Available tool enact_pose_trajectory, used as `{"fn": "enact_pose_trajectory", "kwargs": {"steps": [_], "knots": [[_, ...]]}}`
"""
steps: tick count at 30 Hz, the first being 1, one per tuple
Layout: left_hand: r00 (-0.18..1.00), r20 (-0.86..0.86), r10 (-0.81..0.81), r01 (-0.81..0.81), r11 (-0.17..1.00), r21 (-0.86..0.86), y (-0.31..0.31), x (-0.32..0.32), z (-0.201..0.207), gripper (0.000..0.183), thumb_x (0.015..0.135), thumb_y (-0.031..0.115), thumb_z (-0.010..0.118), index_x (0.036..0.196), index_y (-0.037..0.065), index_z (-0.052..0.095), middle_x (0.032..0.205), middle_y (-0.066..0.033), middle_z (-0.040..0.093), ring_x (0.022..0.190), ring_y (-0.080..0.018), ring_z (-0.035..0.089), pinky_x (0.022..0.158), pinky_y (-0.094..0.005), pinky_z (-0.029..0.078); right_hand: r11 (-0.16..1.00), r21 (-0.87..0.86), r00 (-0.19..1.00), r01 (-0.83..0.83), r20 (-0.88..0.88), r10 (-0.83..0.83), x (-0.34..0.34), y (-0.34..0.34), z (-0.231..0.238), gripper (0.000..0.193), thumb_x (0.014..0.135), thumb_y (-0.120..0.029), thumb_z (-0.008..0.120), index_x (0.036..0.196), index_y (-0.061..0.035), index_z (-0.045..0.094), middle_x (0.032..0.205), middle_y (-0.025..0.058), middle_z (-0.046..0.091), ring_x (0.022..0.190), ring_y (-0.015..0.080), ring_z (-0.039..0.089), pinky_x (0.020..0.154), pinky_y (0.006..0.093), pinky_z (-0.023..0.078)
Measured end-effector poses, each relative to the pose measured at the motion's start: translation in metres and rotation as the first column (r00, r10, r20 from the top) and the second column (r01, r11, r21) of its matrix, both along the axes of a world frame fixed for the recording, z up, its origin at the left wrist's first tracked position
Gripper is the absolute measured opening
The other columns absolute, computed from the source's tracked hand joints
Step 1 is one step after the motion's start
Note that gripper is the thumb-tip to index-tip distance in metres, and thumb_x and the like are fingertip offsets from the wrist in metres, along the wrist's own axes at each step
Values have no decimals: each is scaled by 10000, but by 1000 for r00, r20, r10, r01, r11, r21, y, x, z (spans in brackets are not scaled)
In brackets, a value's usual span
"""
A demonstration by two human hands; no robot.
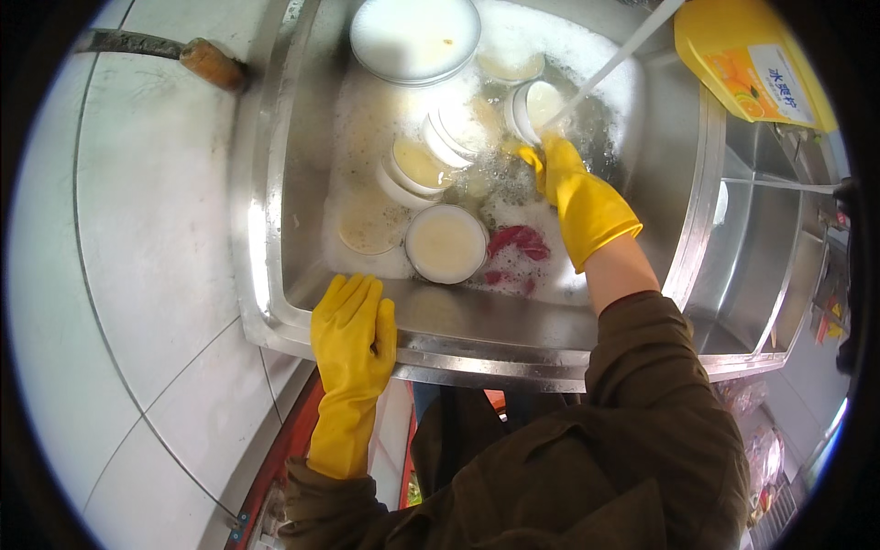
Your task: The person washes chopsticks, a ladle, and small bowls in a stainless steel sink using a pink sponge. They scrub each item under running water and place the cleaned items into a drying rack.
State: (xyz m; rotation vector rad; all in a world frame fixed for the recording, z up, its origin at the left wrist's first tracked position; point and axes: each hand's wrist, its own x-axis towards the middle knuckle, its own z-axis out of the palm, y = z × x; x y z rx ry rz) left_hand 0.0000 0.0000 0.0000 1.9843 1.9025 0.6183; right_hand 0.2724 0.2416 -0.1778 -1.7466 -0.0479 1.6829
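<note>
Right hand (570,183), in a yellow rubber glove, reaches into the soapy steel sink (669,174); its grip is closed on a small white bowl (536,105) under the running water stream (614,62). Left hand (351,330), gloved, rests flat and open on the sink's front rim, holding nothing. More white bowls (445,243) lie in the suds.

Stainless steel sink basin (660,211), set in a white tiled worktop (147,229): holds sudsy water, round white bowls (446,243), a large white plate (414,37), a red cloth (518,241).
</note>
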Motion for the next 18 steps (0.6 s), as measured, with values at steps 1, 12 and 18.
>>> {"fn": "enact_pose_trajectory", "kwargs": {"steps": [1, 12, 18], "knots": [[1000, -5, -2, 2, 1000, 9, -1, 0, 1, 190, 876, 9, 712, 1057, -48, 721, 1070, -203, 747, 1035, -419, 695, 1043, -543, 500, 1000, -8, 1000, 2, 4, -2, 3, -3, -3, 394, 1057, -297, 599, 1342, -25, 597, 1133, 121, 701, 914, 292, 718, 840, 368, 583], [1000, -26, -5, 6, 999, 36, -1, 0, -2, 188, 869, -4, 714, 1052, -49, 721, 1069, -205, 745, 1025, -414, 698, 1036, -535, 508, 678, -450, -26, -581, 843, 538, 87, -35, -25, 841, 903, -538, 727, 1477, 26, 482, 1301, 244, 671, 1244, 346, 639, 1060, 375, 497], [1000, -30, 4, -3, 999, 34, 1, 2, -1, 194, 869, -11, 712, 1058, -51, 720, 1071, -202, 745, 1030, -414, 699, 1035, -535, 509, 618, -599, 65, -509, 689, 722, 96, -34, -57, 762, 895, -502, 719, 1432, 12, 547, 1363, 252, 641, 1297, 362, 610, 1084, 395, 487]]}}
